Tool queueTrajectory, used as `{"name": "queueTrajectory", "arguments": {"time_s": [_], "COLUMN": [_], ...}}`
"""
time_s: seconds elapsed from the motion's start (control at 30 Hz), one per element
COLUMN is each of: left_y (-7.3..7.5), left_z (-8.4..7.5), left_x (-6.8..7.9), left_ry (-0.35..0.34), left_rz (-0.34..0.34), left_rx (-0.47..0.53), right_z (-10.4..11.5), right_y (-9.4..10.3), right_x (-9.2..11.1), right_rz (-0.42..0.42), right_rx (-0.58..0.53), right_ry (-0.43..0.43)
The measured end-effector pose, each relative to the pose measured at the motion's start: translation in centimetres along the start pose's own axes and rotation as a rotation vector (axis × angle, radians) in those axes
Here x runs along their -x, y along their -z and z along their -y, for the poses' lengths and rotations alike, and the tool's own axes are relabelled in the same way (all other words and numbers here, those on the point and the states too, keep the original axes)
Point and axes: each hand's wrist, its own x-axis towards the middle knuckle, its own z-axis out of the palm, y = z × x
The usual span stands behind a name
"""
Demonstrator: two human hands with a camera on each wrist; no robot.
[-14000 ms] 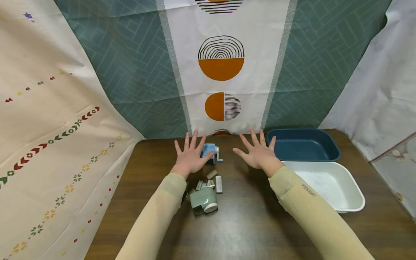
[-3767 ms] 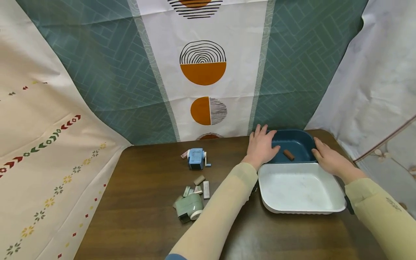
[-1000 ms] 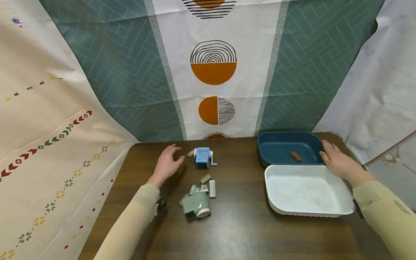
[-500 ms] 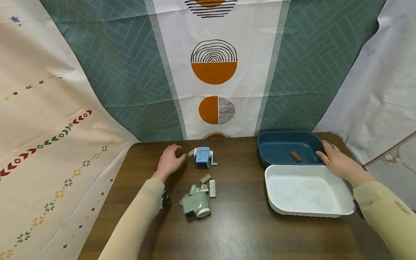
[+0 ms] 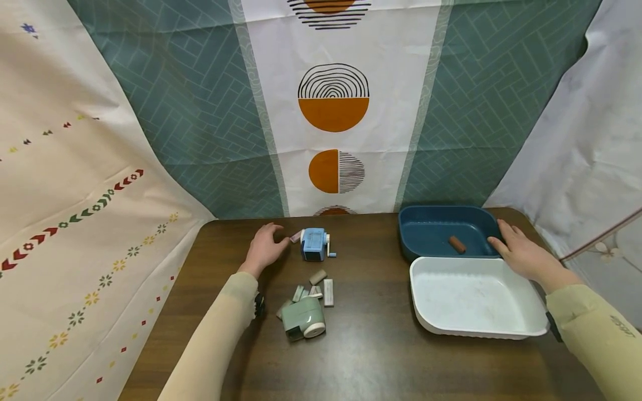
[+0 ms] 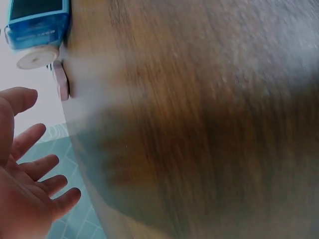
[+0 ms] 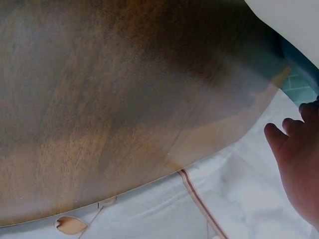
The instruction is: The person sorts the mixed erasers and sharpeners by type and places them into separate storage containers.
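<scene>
Pink eraser [image 5: 296, 236] near the thumb of the left hand [image 5: 264, 248], fingers spread apart. Blue sharpener [image 5: 313, 244] farther from those fingers. Dark blue tray [image 5: 426, 231] at the fingers of the right hand [image 5: 526, 253]; whether clamped on its rim, cannot tell. Brown block [image 5: 457, 244] inside, near that thumb.

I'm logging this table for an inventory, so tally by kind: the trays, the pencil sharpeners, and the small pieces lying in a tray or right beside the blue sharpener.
Trays: 2 (blue tray, white tray)
Pencil sharpeners: 2 (blue sharpener, green sharpener)
Small pieces: 2 (brown cylinder in the blue tray, pink eraser beside the blue sharpener)
Total: 6
</scene>
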Motion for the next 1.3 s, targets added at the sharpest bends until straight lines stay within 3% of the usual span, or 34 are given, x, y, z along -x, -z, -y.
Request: {"name": "queueTrajectory", "arguments": {"time_s": [0.33,0.8,1.3], "left_y": [-0.9,-1.1,-2.2], "left_z": [-1.3,-2.2,-1.4], "left_x": [-0.7,-1.4,-1.9], "left_ry": [-0.010,0.009,0.008], "left_rz": [0.035,0.077,0.061], "left_rx": [-0.026,-0.080,-0.153], "right_z": [-0.3,-0.7,-0.2], "right_y": [0.2,0.2,0.3], "right_x": [0.1,0.2,0.4], "right_rz": [-0.029,-0.018,-0.025], "right_rx": [0.026,-0.005,0.002], "right_ry": [0.017,0.004,-0.001]}}
